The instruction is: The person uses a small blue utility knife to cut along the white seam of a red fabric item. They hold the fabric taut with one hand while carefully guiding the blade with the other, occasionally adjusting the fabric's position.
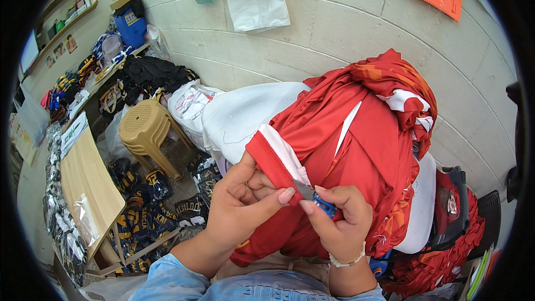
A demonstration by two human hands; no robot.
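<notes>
A red jersey garment (368,156) with orange and white patches lies heaped before me, its bulk over a white board-like surface (245,114). Its stitched red edge, with white cloth folded behind it, is pinched in my left hand (237,212), thumb against fingers. My right hand (348,217) grips small blue-handled thread snips (324,206) between thumb and fingers. The grey metal blade points left and touches or almost touches the red edge beside my left thumb. The rest of the snips is hidden in my right palm.
A tan plastic stool (146,125) stands left, near a white bag (189,103) of cloth. Packed dark garments (147,212) lie on the floor by a wooden tabletop (92,178). At right, more red cloth (446,262) sits beneath a black-rimmed bin (448,212). A block wall (334,28) rises ahead.
</notes>
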